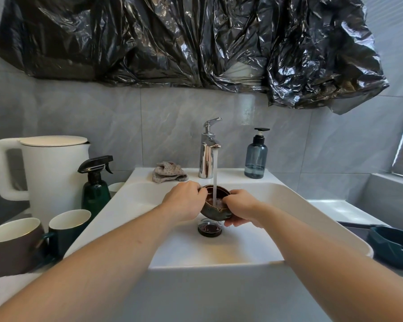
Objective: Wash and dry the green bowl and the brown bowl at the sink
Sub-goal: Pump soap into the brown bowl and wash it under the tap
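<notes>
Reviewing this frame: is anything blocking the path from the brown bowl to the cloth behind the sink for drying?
Nothing visible does. Both hands, left hand and right hand, hold the brown bowl under the tap's stream; the cloth lies on the ledge left of the tap.

No text, label, brand, number or sign can be read anywhere. The translucent blue-grey plastic pump bottle (pixel 256 156) at the sink's back right corner and the dark green plastic spray bottle (pixel 96 187) on the counter's left side show plain, unmarked surfaces.
</notes>
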{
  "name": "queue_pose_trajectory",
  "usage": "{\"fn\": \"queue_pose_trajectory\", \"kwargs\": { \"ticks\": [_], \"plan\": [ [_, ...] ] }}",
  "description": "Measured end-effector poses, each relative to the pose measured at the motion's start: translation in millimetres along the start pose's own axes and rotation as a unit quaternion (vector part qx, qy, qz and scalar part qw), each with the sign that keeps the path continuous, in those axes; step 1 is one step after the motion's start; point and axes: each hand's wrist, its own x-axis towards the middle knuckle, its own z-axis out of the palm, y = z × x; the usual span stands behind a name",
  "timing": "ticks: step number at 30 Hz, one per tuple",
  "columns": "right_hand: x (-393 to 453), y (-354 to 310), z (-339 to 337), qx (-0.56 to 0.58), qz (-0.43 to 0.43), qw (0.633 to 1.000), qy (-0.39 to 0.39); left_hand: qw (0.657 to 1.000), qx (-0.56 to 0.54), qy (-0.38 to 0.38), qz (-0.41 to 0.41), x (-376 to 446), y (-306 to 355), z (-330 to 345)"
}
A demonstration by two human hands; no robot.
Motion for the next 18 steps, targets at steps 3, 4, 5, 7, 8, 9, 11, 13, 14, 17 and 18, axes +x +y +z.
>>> {"fn": "queue_pose_trajectory", "kwargs": {
  "ticks": [3,4,5,7,8,9,11,13,14,17,18],
  "plan": [
    [0.3,-1.1,0.6,0.009,-0.003,1.0,-0.007,1.0,0.025,0.015,-0.011,0.7,-1.0,0.9],
    [0.4,-1.6,0.5,0.012,-0.004,1.0,-0.008,0.999,0.03,0.018,-0.016,1.3,-1.3,1.0],
    [0.0,-1.9,0.3,0.011,-0.005,1.0,-0.01,0.999,0.034,0.019,-0.023,1.9,-1.4,1.0],
    [-0.3,-1.3,-0.5,0.004,-0.004,1.0,-0.009,0.999,0.036,0.016,-0.033,1.8,-1.4,0.5],
    [0.0,-0.4,-1.0,-0.005,-0.005,1.0,-0.007,0.999,0.033,0.013,-0.038,0.9,-1.1,-0.3],
    [-0.3,0.6,-1.6,-0.016,-0.005,1.0,-0.004,0.999,0.025,0.008,-0.043,0.0,-0.7,-1.1],
    [0.2,1.8,-2.4,-0.039,-0.004,0.999,0.007,0.999,0.0,-0.012,-0.051,-0.5,-1.0,-2.2],
    [1.4,2.8,-3.7,-0.051,-0.004,0.999,0.015,0.997,-0.021,-0.036,-0.059,-0.8,-0.2,-3.8],
    [2.5,3.6,-4.3,-0.052,-0.002,0.998,0.018,0.996,-0.03,-0.047,-0.062,-0.4,-0.3,-3.9],
    [3.1,5.2,-5.3,-0.047,-0.001,0.999,0.016,0.993,-0.056,-0.074,-0.067,0.0,-2.3,-3.7],
    [2.9,5.3,-5.3,-0.044,-0.001,0.999,0.014,0.992,-0.065,-0.085,-0.068,-0.1,-2.6,-2.9]
  ]
}}
